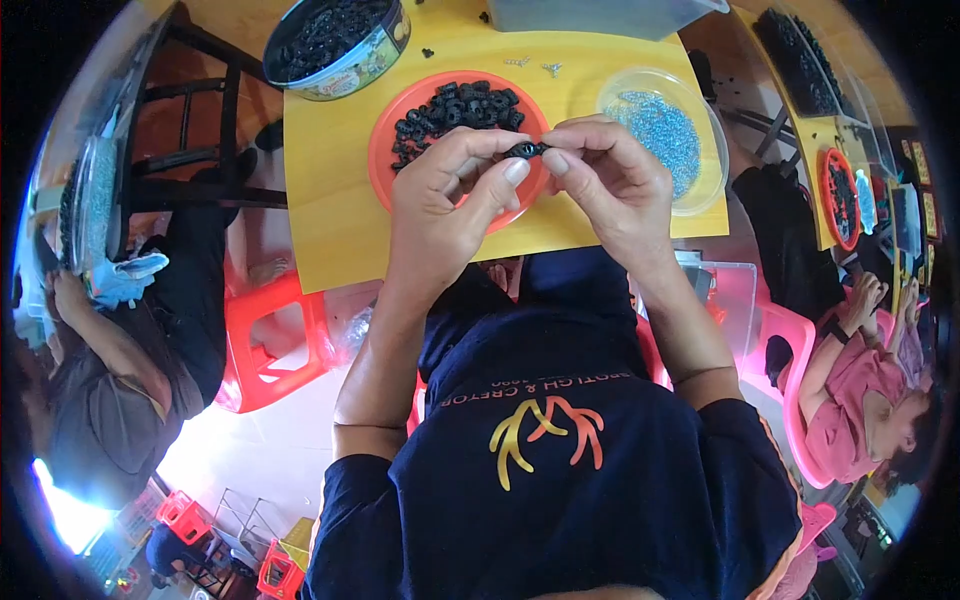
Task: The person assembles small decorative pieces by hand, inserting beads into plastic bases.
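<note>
Pinched between both my hands is a small black plastic part (524, 150) with an opening in it. My left hand (440, 195) grips its left side with thumb and forefinger. My right hand (618, 185) closes thumb and forefinger at its right end; whether a second small piece sits in those fingertips I cannot make out. Just beyond my left hand lies a red-orange plate (384, 125) heaped with black plastic parts (465, 105). To the right of my right hand stands a clear round tub (715, 150) of small bluish pieces (660, 135).
A round tin (375, 68) full of black parts stands at the far left of the yellow table (335, 220). Behind is a grey translucent bin (600, 15). Small silvery pieces (552, 69) lie between. Seated people (110, 400) work on both sides, near a red stool (270, 340).
</note>
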`<state>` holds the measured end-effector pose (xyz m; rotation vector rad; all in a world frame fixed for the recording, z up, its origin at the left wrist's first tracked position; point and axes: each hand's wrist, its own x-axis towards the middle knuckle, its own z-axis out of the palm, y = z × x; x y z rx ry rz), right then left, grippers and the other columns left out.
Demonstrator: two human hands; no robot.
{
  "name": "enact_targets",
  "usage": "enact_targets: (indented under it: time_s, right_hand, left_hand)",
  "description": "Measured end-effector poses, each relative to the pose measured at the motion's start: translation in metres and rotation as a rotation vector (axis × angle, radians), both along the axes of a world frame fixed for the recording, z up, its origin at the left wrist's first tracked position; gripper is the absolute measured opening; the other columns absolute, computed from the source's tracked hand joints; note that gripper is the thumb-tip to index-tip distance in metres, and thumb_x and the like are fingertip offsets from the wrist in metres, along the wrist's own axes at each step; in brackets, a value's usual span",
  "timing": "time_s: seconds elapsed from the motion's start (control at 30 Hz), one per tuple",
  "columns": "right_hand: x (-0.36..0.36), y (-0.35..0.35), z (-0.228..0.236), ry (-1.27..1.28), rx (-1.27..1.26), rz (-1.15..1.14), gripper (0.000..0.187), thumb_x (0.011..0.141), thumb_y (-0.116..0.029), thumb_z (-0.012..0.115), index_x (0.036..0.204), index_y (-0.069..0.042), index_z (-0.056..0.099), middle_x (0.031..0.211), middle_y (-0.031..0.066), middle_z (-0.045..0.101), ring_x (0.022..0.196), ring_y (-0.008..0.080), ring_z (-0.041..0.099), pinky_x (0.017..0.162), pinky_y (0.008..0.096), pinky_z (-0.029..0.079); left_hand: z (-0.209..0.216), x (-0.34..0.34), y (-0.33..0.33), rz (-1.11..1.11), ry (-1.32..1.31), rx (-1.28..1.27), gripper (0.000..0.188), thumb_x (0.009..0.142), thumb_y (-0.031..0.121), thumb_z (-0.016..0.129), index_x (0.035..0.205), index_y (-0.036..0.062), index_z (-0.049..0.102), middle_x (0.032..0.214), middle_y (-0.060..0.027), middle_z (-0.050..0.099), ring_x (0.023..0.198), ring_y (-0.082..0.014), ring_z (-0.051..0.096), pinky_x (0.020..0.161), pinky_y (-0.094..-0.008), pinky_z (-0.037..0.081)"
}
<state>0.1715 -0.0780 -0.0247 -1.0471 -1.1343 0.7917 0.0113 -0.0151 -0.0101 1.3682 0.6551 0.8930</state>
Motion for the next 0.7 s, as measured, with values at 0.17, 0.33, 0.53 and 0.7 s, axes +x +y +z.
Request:
enact_targets:
  time_s: [0.17, 0.33, 0.53, 0.7]
  right_hand:
    - [0.002, -0.002, 0.002, 0.046, -0.019, 0.052, 0.020, 0.088, 0.001, 0.064, 0.107, 0.002, 0.062, 0.094, 0.0045, 0.063, 0.082, 0.0087, 0.061, 0.072, 0.0208, 0.049]
    - [0.002, 0.002, 0.000, -0.056, 0.046, -0.003, 0.016, 0.087, 0.001, 0.064, 0.103, 0.003, 0.064, 0.092, 0.0069, 0.063, 0.079, 0.0100, 0.061, 0.069, 0.0222, 0.050]
    - [0.005, 0.005, 0.008, -0.416, 0.176, -0.096, 0.016, 0.083, 0.003, 0.065, 0.099, 0.002, 0.065, 0.089, 0.0112, 0.064, 0.079, 0.0158, 0.064, 0.065, 0.0261, 0.051]
    - [0.002, 0.007, 0.011, -0.618, 0.292, -0.186, 0.013, 0.080, 0.003, 0.065, 0.094, 0.002, 0.065, 0.088, 0.0130, 0.063, 0.077, 0.0221, 0.064, 0.065, 0.0288, 0.051]
  left_hand:
    - [-0.001, 0.000, 0.001, -0.025, 0.009, 0.029, 0.014, 0.090, 0.004, 0.062, 0.103, -0.0005, 0.063, 0.079, -0.0015, 0.061, 0.065, -0.0059, 0.056, 0.060, -0.0203, 0.046]
    - [-0.002, 0.000, 0.002, -0.045, 0.040, 0.030, 0.012, 0.091, 0.005, 0.060, 0.102, 0.0000, 0.062, 0.078, -0.0014, 0.061, 0.065, -0.0058, 0.056, 0.059, -0.0199, 0.045]
    - [-0.005, 0.003, 0.000, -0.027, -0.017, 0.010, 0.013, 0.093, 0.007, 0.059, 0.103, -0.0009, 0.061, 0.075, -0.0018, 0.060, 0.065, -0.0063, 0.056, 0.059, -0.0201, 0.045]
    - [-0.008, 0.004, 0.000, -0.032, -0.029, 0.013, 0.013, 0.093, 0.007, 0.058, 0.103, -0.0011, 0.060, 0.076, -0.0024, 0.060, 0.066, -0.0069, 0.057, 0.059, -0.0206, 0.046]
